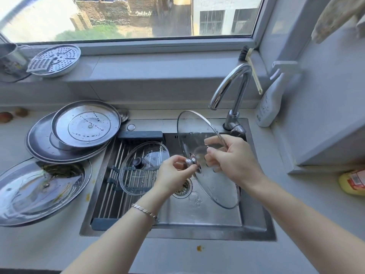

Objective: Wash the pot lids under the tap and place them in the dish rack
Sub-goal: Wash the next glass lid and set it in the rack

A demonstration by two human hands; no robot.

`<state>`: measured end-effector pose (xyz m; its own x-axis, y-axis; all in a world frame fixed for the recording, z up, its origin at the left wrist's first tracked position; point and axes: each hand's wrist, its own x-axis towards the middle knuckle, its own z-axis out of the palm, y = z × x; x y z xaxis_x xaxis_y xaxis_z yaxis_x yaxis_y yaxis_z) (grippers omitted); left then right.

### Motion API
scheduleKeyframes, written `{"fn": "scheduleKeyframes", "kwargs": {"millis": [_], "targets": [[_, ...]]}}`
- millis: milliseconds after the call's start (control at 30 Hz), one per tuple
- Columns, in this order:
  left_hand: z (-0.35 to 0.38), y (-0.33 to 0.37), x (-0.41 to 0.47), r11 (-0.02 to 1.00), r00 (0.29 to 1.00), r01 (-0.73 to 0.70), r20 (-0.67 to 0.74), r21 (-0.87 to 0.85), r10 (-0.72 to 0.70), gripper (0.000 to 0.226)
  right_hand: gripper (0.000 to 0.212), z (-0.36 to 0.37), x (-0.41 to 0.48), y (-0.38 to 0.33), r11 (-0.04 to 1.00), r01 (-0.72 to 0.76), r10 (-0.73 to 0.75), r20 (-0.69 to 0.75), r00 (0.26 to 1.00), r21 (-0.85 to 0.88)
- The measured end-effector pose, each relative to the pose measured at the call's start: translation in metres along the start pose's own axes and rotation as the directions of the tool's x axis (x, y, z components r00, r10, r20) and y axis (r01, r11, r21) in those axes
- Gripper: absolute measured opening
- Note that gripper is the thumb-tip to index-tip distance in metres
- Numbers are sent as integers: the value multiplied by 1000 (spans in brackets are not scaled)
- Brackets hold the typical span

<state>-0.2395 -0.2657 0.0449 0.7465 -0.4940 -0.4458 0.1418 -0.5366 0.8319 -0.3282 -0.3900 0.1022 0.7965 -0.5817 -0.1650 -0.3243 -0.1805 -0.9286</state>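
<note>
Tilting over the sink below the tap, the wet glass lid hangs between the left hand pinching its knob and the right hand gripping its rim, so it could slip and crack.

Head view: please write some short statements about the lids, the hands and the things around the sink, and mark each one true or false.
1. The left hand pinches the metal knob of the large glass lid. True.
2. The small glass lid lies on the bottom of the sink. False: it lies on the dish rack.
3. The right hand holds the large glass lid at its rim. True.
4. The spray bottle stands to the left of the tap. False: it stands to the right of it.
5. The large glass lid lies flat on the counter. False: both hands hold it tilted above the sink.
</note>
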Motion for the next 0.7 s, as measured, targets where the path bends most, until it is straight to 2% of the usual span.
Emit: {"fn": "scheduleKeyframes", "kwargs": {"millis": [100,267,500,700], "targets": [[-3,3,1,1000,999,-20,33,-21,21,19,23,-3,3,-5,1000,3,-4,-26,1000,-28],[-12,-10,-10,1000,999,11,37,-22,-10,30,17,-5,3,-12,997,-54,56,-37,998,59],[-44,-53,-19,990,990,137,-27,39,-136,19,17,13,-3,-4,997,-68,68,-20,998,-29],[-89,-91,-23,980,969,199,-155,24,-193,14,15,37,-3,-1,939,-133,150,-31,988,318]]}}
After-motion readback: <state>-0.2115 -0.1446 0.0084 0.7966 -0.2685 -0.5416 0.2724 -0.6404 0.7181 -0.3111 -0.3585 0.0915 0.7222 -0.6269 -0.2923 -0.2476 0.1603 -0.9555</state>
